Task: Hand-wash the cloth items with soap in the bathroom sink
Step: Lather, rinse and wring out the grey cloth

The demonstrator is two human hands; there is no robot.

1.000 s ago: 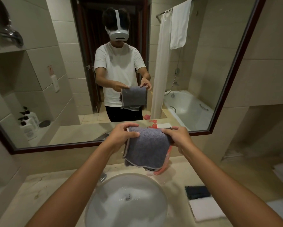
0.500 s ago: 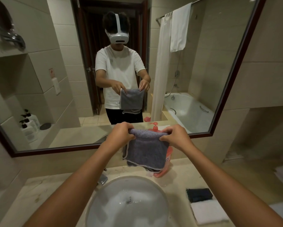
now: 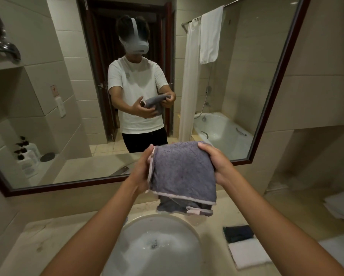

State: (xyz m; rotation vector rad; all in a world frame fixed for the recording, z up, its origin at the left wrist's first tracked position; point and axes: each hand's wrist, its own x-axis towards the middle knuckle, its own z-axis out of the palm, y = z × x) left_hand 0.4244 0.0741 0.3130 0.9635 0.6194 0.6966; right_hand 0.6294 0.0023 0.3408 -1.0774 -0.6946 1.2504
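Observation:
A folded grey cloth [image 3: 183,174] with a pale pink hem hangs in the air above the back of the round white sink [image 3: 191,232]. My left hand [image 3: 142,170] grips its left edge, with fingers curled behind the fabric. My right hand [image 3: 217,162] grips the upper right corner, fingertips over the top fold. The cloth's lower layers droop toward the basin, which holds foamy water around the drain [image 3: 153,241]. The cloth hides the soap bottle behind it.
A dark folded cloth [image 3: 237,233] and a white folded cloth [image 3: 247,253] lie on the counter right of the sink. White towels [image 3: 341,206] are stacked at the far right. The large mirror [image 3: 227,96] stands right behind the counter.
Both hands have turned the cloth so its broad face tilts toward me, and it now covers the pink soap bottle. My hands sit slightly farther apart on its edges.

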